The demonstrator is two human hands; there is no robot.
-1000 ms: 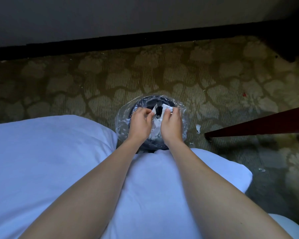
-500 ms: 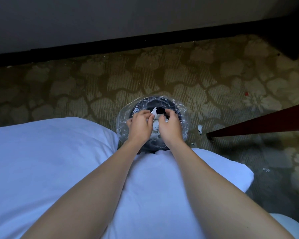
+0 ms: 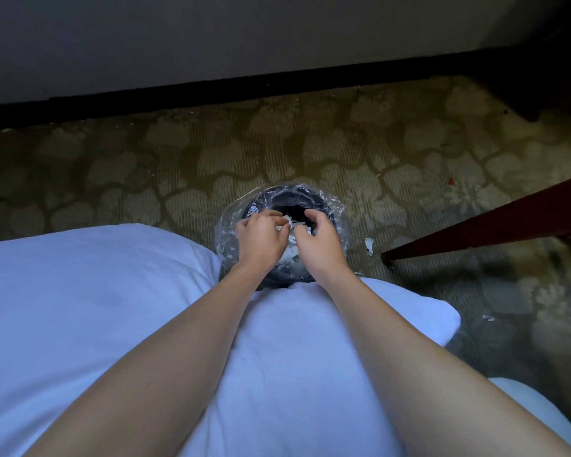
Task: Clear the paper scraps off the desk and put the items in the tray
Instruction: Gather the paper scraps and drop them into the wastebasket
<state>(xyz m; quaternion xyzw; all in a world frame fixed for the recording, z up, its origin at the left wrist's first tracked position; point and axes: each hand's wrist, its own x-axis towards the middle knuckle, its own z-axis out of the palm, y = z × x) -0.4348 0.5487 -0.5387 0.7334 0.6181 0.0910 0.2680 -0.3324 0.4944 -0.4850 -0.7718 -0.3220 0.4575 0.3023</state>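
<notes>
Above the lined bin (image 3: 310, 196), paper scraps (image 3: 288, 222) are pinched by the left hand (image 3: 261, 239). The right hand (image 3: 318, 245) is held just beside, fingers curled; whether something is gripped cannot be told.

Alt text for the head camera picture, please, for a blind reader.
The left hand pinches white paper scraps over a black bin lined with clear plastic; the right hand hovers beside it, its grip unclear. White bedding fills the foreground, and a loose scrap lies on the carpet.
</notes>
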